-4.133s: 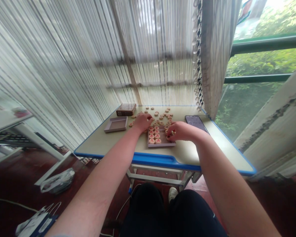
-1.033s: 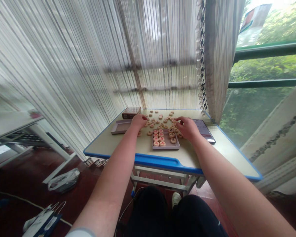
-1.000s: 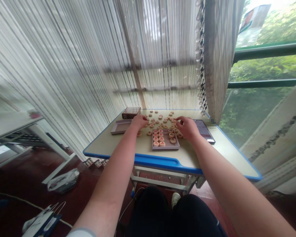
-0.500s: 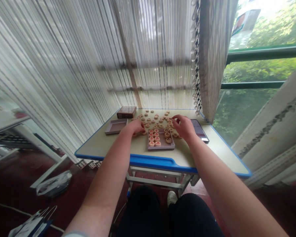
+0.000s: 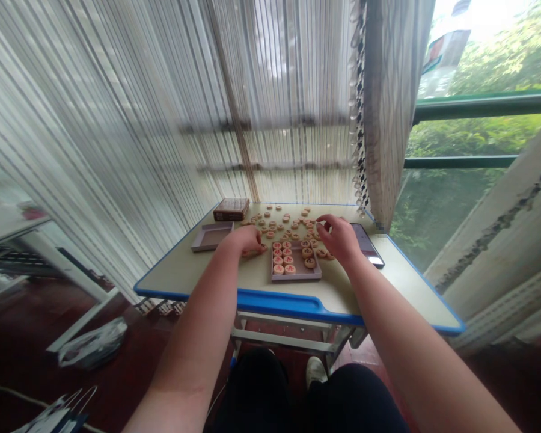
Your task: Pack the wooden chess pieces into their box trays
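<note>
Two hands near one tray, apparently eight red-marked pieces inside.

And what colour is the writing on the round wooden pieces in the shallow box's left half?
Red writing, clearest in the head view.
</note>
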Available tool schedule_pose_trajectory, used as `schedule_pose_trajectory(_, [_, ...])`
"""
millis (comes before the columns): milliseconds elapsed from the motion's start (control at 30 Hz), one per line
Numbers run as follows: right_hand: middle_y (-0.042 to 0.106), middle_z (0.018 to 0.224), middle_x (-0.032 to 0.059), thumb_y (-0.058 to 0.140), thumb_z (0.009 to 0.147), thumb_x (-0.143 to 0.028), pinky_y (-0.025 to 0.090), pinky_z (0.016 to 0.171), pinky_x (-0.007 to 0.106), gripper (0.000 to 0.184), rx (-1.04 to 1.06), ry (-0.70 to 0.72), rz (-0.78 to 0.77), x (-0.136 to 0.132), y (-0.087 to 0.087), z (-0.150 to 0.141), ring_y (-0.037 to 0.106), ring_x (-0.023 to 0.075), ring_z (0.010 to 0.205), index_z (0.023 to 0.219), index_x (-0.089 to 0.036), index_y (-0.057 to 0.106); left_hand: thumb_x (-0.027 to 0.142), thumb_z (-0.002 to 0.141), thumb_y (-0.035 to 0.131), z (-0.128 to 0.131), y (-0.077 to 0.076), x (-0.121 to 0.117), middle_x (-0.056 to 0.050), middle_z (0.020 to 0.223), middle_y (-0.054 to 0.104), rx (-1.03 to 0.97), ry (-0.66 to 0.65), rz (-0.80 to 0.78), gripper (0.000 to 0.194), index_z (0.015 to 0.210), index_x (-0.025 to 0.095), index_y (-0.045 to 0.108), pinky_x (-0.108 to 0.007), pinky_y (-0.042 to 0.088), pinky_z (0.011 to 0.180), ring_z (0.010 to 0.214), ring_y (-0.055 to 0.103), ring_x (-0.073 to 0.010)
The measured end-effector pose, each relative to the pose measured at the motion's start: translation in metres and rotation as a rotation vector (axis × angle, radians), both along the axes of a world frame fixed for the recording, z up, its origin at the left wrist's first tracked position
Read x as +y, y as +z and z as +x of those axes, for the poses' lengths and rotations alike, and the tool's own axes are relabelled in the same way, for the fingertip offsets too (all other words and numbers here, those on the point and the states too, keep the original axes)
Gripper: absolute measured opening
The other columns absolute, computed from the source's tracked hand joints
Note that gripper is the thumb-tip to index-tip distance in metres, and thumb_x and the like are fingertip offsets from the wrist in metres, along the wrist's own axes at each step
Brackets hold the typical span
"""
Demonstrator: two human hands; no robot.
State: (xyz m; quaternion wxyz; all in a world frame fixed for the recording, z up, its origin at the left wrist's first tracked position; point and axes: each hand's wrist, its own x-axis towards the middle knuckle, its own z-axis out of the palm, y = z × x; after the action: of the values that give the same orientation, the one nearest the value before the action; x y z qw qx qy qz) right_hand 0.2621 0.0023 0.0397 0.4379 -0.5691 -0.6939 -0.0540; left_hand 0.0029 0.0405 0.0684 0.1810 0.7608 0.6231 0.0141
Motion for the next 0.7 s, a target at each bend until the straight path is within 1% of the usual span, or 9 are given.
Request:
schedule_pose_trajectory(100, [0.063,0.068,0.0036,0.05,0.081,-0.031,0.038,0.071,0.031,0.023,-0.012,0.007,-0.008,0.001,-0.001,-0.001,0.053,0.021,0.076,0.093,-0.02,0.067,0.035,0.062,0.07,0.002,-0.001,0.0,-0.004,0.07,0.07,-0.039,0.023,-0.002,0.025,0.081,0.018,0.07,-0.023,0.045,0.053,0.05,0.059,-0.0145])
schedule_pose_trajectory(167, [0.063,0.069,0.0036,0.05,0.081,-0.031,0.039,0.071,0.031,0.023,-0.031,0.021,-0.023,0.002,-0.002,-0.002,0.053,0.0209,0.076,0.092,-0.02,0.067,0.032,0.065,0.068,0.003,0.0,-0.001,-0.006,0.077,0.071,-0.101,0.066,0.019,0.025,0.085,0.017,0.068,-0.025,0.046,0.054,0.054,0.062,-0.0163])
schedule_pose_trajectory(267, [0.065,0.07,0.0038,0.051,0.081,-0.03,0.039,0.072,0.031,0.023,-0.068,0.061,-0.062,0.004,-0.003,-0.003,0.053,0.0207,0.076,0.091,-0.02,0.068,0.025,0.07,0.065,0.005,0.001,-0.002,-0.01,0.081,0.07,-0.235,0.142,0.068,0.023,0.089,0.012,0.065,-0.024,0.046,0.052,0.062,0.065,-0.0176])
schedule_pose_trajectory(333, [0.066,0.071,0.0037,0.051,0.081,-0.03,0.039,0.073,0.031,0.023,-0.08,0.077,-0.083,0.004,-0.004,-0.003,0.054,0.0204,0.076,0.093,-0.02,0.068,0.024,0.072,0.065,0.008,0.002,-0.002,-0.011,0.086,0.069,-0.374,0.156,0.087,0.027,0.096,0.011,0.061,-0.021,0.045,0.051,0.066,0.066,-0.0165])
schedule_pose_trajectory(400, [0.066,0.071,0.0036,0.051,0.08,-0.029,0.04,0.072,0.031,0.023,-0.084,0.087,-0.094,0.004,-0.003,-0.004,0.055,0.0201,0.075,0.095,-0.02,0.068,0.023,0.073,0.065,0.012,0.001,-0.002,-0.01,0.09,0.069,-0.529,0.134,0.094,0.033,0.103,0.012,0.057,-0.019,0.044,0.05,0.068,0.066,-0.0144])
schedule_pose_trajectory(467, [0.065,0.073,0.004,0.051,0.08,-0.027,0.041,0.072,0.03,0.022,-0.095,0.124,-0.075,0.002,-0.002,-0.006,0.055,0.0194,0.075,0.093,-0.02,0.068,0.023,0.073,0.065,0.017,0.0,-0.002,-0.009,0.09,0.069,-0.648,0.081,0.091,0.036,0.106,0.013,0.056,-0.017,0.042,0.05,0.07,0.065,-0.0129])
schedule_pose_trajectory(600, [0.064,0.076,0.0044,0.052,0.081,-0.028,0.042,0.072,0.028,0.022,-0.11,0.242,0.03,-0.006,0.002,-0.013,0.055,0.0178,0.075,0.095,-0.021,0.068,0.028,0.073,0.066,0.028,-0.005,-0.003,-0.008,0.087,0.069,-0.767,-0.066,0.093,0.035,0.105,0.014,0.061,-0.019,0.041,0.051,0.069,0.062,-0.0119])
schedule_pose_trajectory(700, [0.064,0.08,0.0046,0.056,0.081,-0.032,0.042,0.072,0.029,0.026,-0.127,0.274,0.067,-0.01,0.003,-0.018,0.055,0.018,0.076,0.102,-0.022,0.067,0.031,0.071,0.068,0.033,-0.008,-0.006,-0.007,0.086,0.069,-0.837,-0.139,0.072,0.038,0.106,0.016,0.063,-0.021,0.042,0.053,0.065,0.059,-0.0099])
